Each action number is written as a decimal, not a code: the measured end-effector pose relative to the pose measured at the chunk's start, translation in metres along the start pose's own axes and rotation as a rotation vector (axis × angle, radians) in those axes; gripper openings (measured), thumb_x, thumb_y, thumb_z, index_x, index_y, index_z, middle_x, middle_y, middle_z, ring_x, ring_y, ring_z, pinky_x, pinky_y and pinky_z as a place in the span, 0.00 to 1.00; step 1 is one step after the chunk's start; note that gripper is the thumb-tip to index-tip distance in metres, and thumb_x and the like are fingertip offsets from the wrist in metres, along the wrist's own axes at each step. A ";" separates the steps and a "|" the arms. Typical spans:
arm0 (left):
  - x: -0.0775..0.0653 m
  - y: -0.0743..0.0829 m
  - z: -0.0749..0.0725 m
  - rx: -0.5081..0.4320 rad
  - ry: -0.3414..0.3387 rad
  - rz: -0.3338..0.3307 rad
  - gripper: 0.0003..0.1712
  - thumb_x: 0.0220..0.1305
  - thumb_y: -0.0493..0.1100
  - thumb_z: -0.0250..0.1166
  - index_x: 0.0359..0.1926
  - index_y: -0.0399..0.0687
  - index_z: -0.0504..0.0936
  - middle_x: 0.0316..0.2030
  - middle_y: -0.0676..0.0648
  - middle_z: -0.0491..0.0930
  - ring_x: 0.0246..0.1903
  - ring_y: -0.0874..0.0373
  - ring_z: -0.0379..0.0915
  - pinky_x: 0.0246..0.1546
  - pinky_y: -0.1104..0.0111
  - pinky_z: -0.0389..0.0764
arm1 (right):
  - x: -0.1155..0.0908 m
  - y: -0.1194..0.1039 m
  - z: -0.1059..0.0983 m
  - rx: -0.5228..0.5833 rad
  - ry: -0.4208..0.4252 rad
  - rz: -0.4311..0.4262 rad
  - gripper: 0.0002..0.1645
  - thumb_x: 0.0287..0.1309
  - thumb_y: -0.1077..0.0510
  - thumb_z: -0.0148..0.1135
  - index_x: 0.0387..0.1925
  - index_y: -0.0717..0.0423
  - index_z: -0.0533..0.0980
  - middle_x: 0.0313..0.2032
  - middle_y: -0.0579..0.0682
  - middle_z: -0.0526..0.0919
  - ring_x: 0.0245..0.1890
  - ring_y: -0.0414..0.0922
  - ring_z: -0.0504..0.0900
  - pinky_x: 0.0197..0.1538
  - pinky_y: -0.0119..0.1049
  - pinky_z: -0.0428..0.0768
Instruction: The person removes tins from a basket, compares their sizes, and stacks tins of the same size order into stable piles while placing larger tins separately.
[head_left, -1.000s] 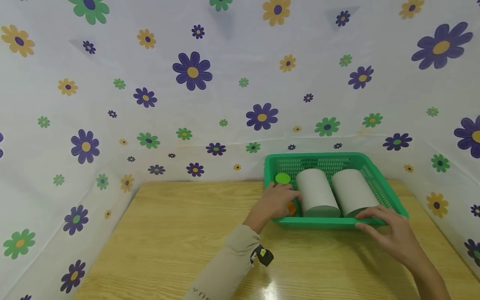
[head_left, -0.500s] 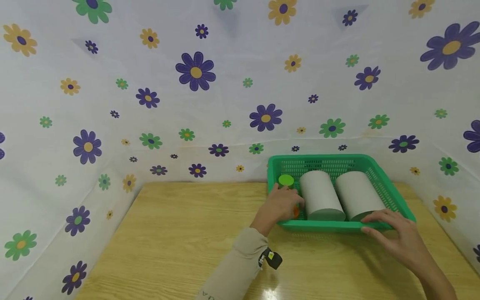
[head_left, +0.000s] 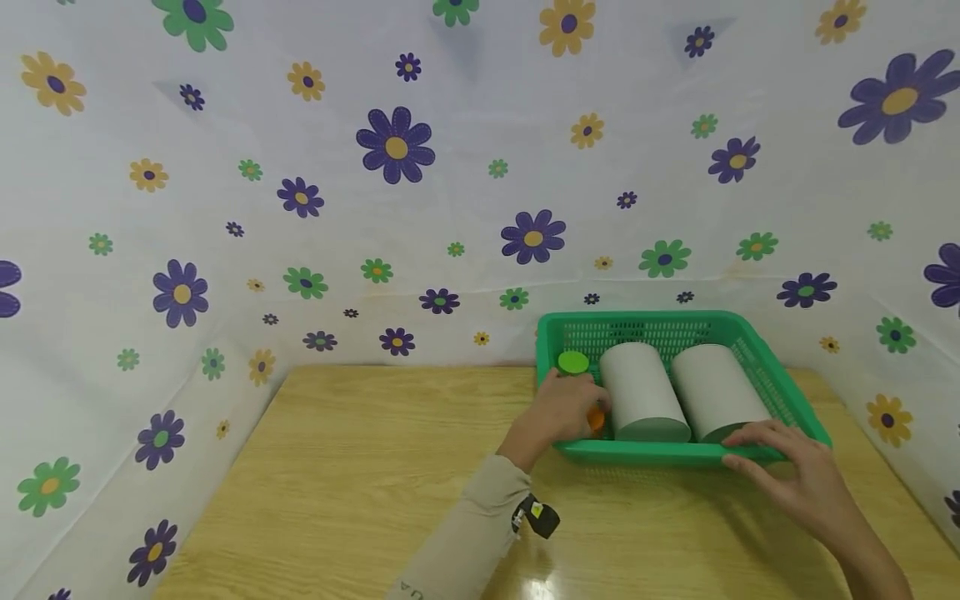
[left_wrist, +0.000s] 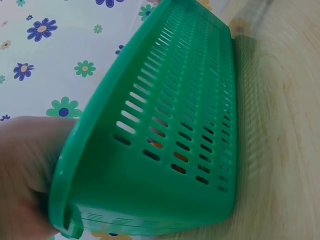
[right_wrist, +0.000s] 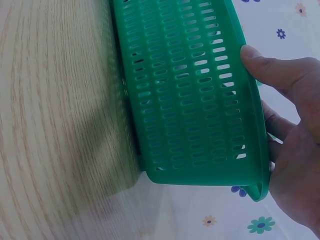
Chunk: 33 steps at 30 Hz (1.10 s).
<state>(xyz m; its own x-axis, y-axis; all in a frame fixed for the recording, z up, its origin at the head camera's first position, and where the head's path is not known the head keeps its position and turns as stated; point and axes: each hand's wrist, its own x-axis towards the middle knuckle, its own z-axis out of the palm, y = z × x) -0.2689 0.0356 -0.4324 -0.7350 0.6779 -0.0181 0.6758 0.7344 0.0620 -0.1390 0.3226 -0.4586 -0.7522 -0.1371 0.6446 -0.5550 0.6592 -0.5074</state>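
A green plastic basket [head_left: 660, 452] with slotted walls stands on the table. Two large white cylinders [head_left: 643, 392] lie side by side in it. At its left end, a round bright green piece [head_left: 573, 362] and an orange piece [head_left: 596, 419] show around my left hand [head_left: 558, 408]. That hand reaches over the rim into the basket; its fingertips are hidden, so whether it holds anything is unclear. My right hand [head_left: 798, 475] pinches the front rim near the right corner. In the right wrist view its thumb [right_wrist: 272, 70] lies on the outside, fingers on the inner side.
The light wooden table [head_left: 360, 467] stretches left and in front of the basket. A white cloth wall [head_left: 450, 200] printed with flowers closes off the back and both sides. The basket's back edge is close to that wall.
The head view has shifted slightly. My left hand stays at the basket's left end, with a little more of the orange piece showing beside it. My right hand keeps its hold on the rim.
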 end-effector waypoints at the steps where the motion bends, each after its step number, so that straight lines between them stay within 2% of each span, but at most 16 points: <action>1: 0.000 -0.001 -0.001 -0.016 0.007 0.008 0.17 0.61 0.53 0.76 0.51 0.68 0.87 0.46 0.62 0.79 0.46 0.67 0.72 0.52 0.62 0.68 | 0.000 0.000 0.000 0.000 0.000 0.000 0.28 0.35 0.77 0.79 0.38 0.48 0.85 0.39 0.40 0.85 0.47 0.25 0.75 0.55 0.15 0.64; 4: -0.002 -0.004 -0.003 -0.060 0.019 0.030 0.18 0.62 0.51 0.75 0.53 0.65 0.86 0.47 0.61 0.79 0.47 0.66 0.71 0.53 0.63 0.71 | 0.001 0.000 0.000 -0.001 -0.003 0.003 0.28 0.36 0.76 0.79 0.38 0.47 0.85 0.39 0.40 0.85 0.47 0.25 0.75 0.54 0.15 0.64; 10: -0.007 -0.005 -0.008 -0.107 0.063 0.066 0.19 0.64 0.44 0.73 0.56 0.55 0.85 0.48 0.54 0.78 0.45 0.61 0.70 0.44 0.75 0.73 | 0.000 -0.001 -0.001 -0.017 -0.004 0.024 0.27 0.37 0.74 0.80 0.38 0.46 0.85 0.39 0.39 0.84 0.47 0.25 0.73 0.53 0.16 0.63; 14: -0.011 -0.004 -0.010 -0.143 0.091 0.064 0.18 0.64 0.42 0.72 0.55 0.52 0.86 0.48 0.53 0.79 0.48 0.61 0.69 0.49 0.77 0.72 | -0.001 -0.001 -0.001 -0.041 -0.009 0.045 0.26 0.39 0.72 0.81 0.38 0.44 0.85 0.40 0.37 0.84 0.48 0.24 0.72 0.51 0.17 0.62; 22: -0.024 -0.006 -0.014 -0.233 0.156 0.069 0.19 0.65 0.40 0.71 0.57 0.50 0.86 0.53 0.49 0.79 0.53 0.56 0.69 0.55 0.74 0.71 | -0.001 -0.001 -0.001 -0.038 -0.010 0.048 0.25 0.40 0.72 0.81 0.39 0.44 0.85 0.41 0.37 0.84 0.48 0.24 0.72 0.51 0.17 0.62; 27: -0.034 -0.009 -0.013 -0.335 0.244 0.070 0.20 0.65 0.41 0.70 0.58 0.48 0.85 0.57 0.45 0.76 0.55 0.52 0.67 0.52 0.73 0.71 | -0.001 0.000 0.000 -0.037 -0.010 0.039 0.26 0.40 0.72 0.81 0.39 0.44 0.85 0.41 0.38 0.84 0.48 0.24 0.72 0.51 0.18 0.62; 30: -0.039 -0.011 -0.011 -0.358 0.326 0.080 0.21 0.65 0.42 0.70 0.59 0.47 0.85 0.58 0.46 0.77 0.55 0.53 0.68 0.54 0.74 0.73 | -0.002 0.000 0.000 -0.041 -0.011 0.039 0.26 0.40 0.72 0.81 0.39 0.44 0.85 0.41 0.38 0.84 0.48 0.24 0.72 0.51 0.18 0.62; 33: -0.045 -0.012 -0.009 -0.419 0.410 0.091 0.21 0.64 0.42 0.72 0.58 0.46 0.85 0.59 0.47 0.77 0.56 0.54 0.69 0.57 0.74 0.74 | -0.002 0.000 0.000 -0.040 -0.011 0.041 0.26 0.40 0.72 0.81 0.39 0.44 0.85 0.41 0.38 0.84 0.49 0.24 0.72 0.51 0.18 0.62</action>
<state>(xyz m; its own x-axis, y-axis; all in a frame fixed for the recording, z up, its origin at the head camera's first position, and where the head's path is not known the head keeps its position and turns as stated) -0.2447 -0.0041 -0.4232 -0.6927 0.6083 0.3874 0.7191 0.5413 0.4358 -0.1378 0.3229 -0.4600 -0.7782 -0.1175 0.6170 -0.5089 0.6936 -0.5098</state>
